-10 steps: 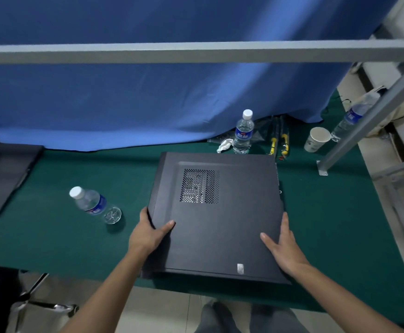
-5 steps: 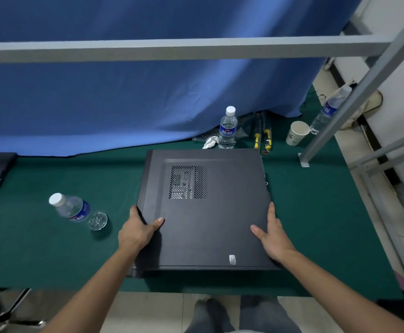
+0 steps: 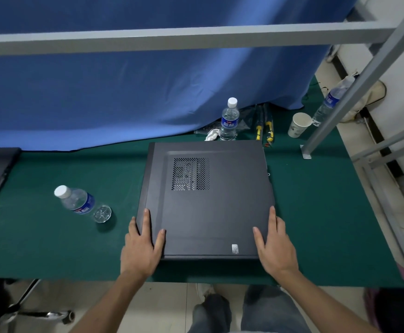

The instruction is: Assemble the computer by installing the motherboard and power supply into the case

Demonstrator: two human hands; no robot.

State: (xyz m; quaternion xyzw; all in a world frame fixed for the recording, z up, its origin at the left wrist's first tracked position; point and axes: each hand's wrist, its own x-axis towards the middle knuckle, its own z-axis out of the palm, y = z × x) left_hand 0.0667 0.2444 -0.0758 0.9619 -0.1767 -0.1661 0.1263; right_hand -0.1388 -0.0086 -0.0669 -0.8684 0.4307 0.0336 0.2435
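1. Presently, left hand and right hand are lying flat, fingers straight, pressing the case's near corners.
2. The case is lying closed on the green table; sliding its panel evenly seems advisable.
3. Beyond the case, a bottle is standing.

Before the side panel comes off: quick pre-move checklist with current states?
1. Case flat on the table: ok.
2. Left hand and right hand flat on the near corners, fingers straight: ok.
3. Side panel still on, vent up: ok.
4. Panel screws out: cannot tell, rear edge not readable.
5. Lying bottle left of the case, apart from it: ok.
6. Upright bottle close behind the far edge, in the way if the panel slides back: not ok.
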